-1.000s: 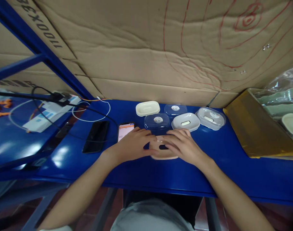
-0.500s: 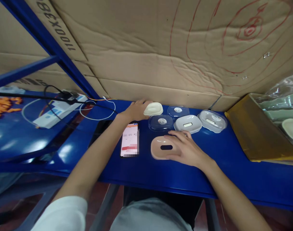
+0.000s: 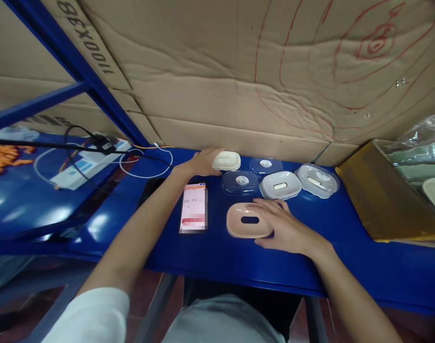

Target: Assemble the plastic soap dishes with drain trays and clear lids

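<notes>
At the back of the blue table, my left hand [image 3: 205,162] is closed around the left end of a cream oval soap dish part [image 3: 227,161], which looks like an insert or base. My right hand [image 3: 287,226] is spread loosely about the right end of a pink oval soap dish tray [image 3: 237,221] with a dark slot in its middle. Its fingers lie over the tray's far right rim, while the thumb is off the near edge. Behind them are two clear lids [image 3: 235,186] with round stickers, a light grey soap dish [image 3: 272,188] and a lidded one [image 3: 315,180].
A phone [image 3: 194,209] showing a timer lies left of the pink tray. To the right stands a taped cardboard box [image 3: 367,205] holding wrapped green and cream pieces. Cables, a white power strip [image 3: 74,171] and orange pieces [image 3: 3,159] are at the left. Cardboard backs the table.
My right hand has slid right, its thumb coming off the pink tray and its grip loosening. My left hand and the cream part have shifted slightly left. The view has moved a little.
</notes>
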The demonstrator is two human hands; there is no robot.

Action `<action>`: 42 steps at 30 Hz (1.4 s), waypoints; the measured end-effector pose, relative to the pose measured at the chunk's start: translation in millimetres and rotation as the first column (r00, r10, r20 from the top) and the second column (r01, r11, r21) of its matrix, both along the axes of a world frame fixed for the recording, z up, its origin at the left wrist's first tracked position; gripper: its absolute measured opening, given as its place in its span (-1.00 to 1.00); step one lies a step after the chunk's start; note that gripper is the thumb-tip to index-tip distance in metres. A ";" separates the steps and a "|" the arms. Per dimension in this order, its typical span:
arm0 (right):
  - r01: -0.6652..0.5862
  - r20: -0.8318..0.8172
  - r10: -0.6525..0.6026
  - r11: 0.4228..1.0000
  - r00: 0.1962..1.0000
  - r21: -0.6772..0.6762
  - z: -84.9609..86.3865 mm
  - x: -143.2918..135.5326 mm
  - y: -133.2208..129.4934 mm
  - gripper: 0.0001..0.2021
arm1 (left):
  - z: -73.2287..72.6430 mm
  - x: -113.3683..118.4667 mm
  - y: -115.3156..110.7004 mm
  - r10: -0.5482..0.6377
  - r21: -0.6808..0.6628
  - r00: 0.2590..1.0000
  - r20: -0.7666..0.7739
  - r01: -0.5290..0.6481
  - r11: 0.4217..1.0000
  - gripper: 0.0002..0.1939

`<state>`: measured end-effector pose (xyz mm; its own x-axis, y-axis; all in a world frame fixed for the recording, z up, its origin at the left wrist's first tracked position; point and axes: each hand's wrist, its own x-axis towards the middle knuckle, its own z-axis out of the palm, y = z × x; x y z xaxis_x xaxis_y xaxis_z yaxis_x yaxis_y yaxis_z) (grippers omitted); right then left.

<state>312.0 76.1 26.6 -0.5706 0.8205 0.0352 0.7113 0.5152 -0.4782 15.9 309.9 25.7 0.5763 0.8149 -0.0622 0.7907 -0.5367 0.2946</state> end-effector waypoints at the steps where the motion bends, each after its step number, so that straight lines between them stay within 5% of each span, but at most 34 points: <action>1: -0.001 -0.001 0.001 1.000 1.000 -0.006 0.0 0.9 0.2 -0.13 | 1.3 0.6 4.7 -0.014 -0.019 1.000 -0.006 0.014 1.000 0.08; 7: 0.008 -0.024 -0.008 1.000 1.000 -0.004 0.9 7.2 -0.2 -0.17 | 9.8 2.2 15.0 -0.056 -0.061 0.998 -0.027 0.054 0.997 0.07; 14: 0.000 -0.094 0.000 1.000 0.996 0.003 4.1 12.9 0.6 -0.21 | 21.9 -2.3 -17.0 0.087 0.063 0.995 0.056 -0.091 0.994 -0.13; 16: -0.002 -0.153 0.003 1.000 0.988 0.008 11.3 19.7 2.2 -0.23 | 25.8 -6.9 -40.0 0.107 0.115 0.987 0.124 -0.121 0.986 -0.13; 20: 0.052 -0.305 -0.033 0.997 0.952 0.057 34.8 35.4 0.8 -0.28 | 22.6 -12.1 -119.5 -0.057 0.159 0.946 0.319 0.005 0.987 -0.12; 24: 0.039 -0.330 -0.034 0.999 0.944 0.011 46.1 38.6 -6.7 -0.23 | 6.6 -1.0 -206.6 -0.099 0.031 0.929 0.358 0.094 0.995 -0.16; 27: -0.011 -0.243 -0.006 0.998 0.970 -0.066 38.4 31.5 -9.8 -0.15 | -7.5 10.6 -239.0 -0.045 -0.060 0.893 0.449 0.080 0.995 -0.12; 33: 0.004 -0.148 -0.026 0.989 0.989 -0.145 21.4 24.3 -8.5 -0.11 | -24.3 20.5 -239.3 0.033 -0.162 0.847 0.530 0.063 0.985 -0.01; 42: -0.005 -0.088 -0.006 0.991 0.996 -0.131 20.7 20.9 -8.6 -0.08 | -40.6 17.6 -242.8 0.145 -0.203 0.851 0.505 -0.046 0.978 0.18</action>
<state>332.9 67.5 47.3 -0.5695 0.8217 -0.0224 0.6635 0.4434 -0.6026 33.5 67.1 -14.9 0.4857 0.8711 0.0728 0.5436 -0.3662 0.7553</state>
